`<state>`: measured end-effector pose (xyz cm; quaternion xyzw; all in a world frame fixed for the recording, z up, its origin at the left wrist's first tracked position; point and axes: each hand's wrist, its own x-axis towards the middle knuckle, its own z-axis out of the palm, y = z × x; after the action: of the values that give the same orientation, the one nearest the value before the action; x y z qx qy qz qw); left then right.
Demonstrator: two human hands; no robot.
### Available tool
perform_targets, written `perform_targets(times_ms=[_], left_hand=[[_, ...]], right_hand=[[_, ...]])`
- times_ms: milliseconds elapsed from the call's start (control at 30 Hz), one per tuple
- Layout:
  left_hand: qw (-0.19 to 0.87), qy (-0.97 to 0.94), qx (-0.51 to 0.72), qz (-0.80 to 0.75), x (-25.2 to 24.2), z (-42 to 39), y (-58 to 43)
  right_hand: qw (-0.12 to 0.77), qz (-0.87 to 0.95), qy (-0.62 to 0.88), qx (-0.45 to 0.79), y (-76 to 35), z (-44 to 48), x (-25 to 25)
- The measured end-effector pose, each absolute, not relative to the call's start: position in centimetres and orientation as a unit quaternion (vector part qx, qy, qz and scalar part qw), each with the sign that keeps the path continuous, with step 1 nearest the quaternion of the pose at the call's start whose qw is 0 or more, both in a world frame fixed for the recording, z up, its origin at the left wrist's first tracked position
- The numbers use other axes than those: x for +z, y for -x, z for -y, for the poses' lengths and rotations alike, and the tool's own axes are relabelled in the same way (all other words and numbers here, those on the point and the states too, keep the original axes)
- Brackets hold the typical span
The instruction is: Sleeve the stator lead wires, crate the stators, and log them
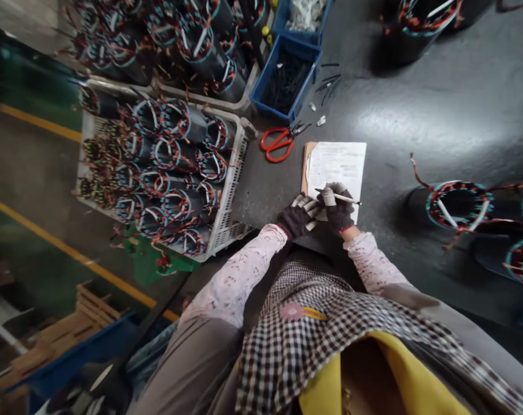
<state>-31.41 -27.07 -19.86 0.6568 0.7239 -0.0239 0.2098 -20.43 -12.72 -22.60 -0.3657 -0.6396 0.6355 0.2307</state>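
**Gloved hands at a sheet of paper on the grey tabletop**

Head view: the right hand, in a dark glove with pale fingertips, is closed around a thin white pen, pinching it so the shaft lies nearly level and its dark tip points away to the right. The left hand, gloved the same way, lies just beside the right one, its fingers pressed together and resting on the near edge of the white printed sheet of paper. That sheet lies flat on the dark grey tabletop, right under and beyond both hands, on top of a brown board whose edge shows along its left side. Further beyond the hands, to the left, lie red-handled scissors, and past them stands a blue plastic bin of small dark parts. Left of the left hand sits a white plastic crate packed with copper-wound motor stators. To the right of the right hand, well apart, a single round stator with copper windings rests on the tabletop
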Motion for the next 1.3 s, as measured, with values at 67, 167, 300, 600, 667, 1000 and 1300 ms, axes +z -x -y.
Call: perform_targets(times_ms=[67,167,300,600,667,1000,1300], left_hand=[[0.214,-0.659,-0.03,-0.72,-19.9,27.0,31.5],[0.214,-0.638,-0.04,-0.739,-19.9,26.8,31.4],[0.212,-0.615,-0.028,-0.759,-19.8,26.7,31.2],[0.214,-0.614,-0.016,-0.759,-20.5,26.9,31.1],[0.202,-0.616,-0.006,-0.762,-20.9,27.1,31.0],[0.218,-0.61,-0.014,-0.762,-20.8,27.0,30.9],[0.263,-0.569,-0.01,-0.779,-19.7,26.7,31.0]], right_hand=[[0.23,0.662,0.372,0.609,20.7,13.0,-23.5],[0.23,0.686,0.372,0.582,20.6,13.2,-23.9],[0.221,0.716,0.372,0.549,20.4,12.7,-23.2],[0.108,0.77,0.433,0.456,21.8,12.5,-21.7],[0.11,0.781,0.424,0.445,21.7,12.6,-21.7],[0.096,0.813,0.398,0.413,21.3,12.6,-21.7],[0.09,0.83,0.388,0.392,21.3,12.5,-21.3]])
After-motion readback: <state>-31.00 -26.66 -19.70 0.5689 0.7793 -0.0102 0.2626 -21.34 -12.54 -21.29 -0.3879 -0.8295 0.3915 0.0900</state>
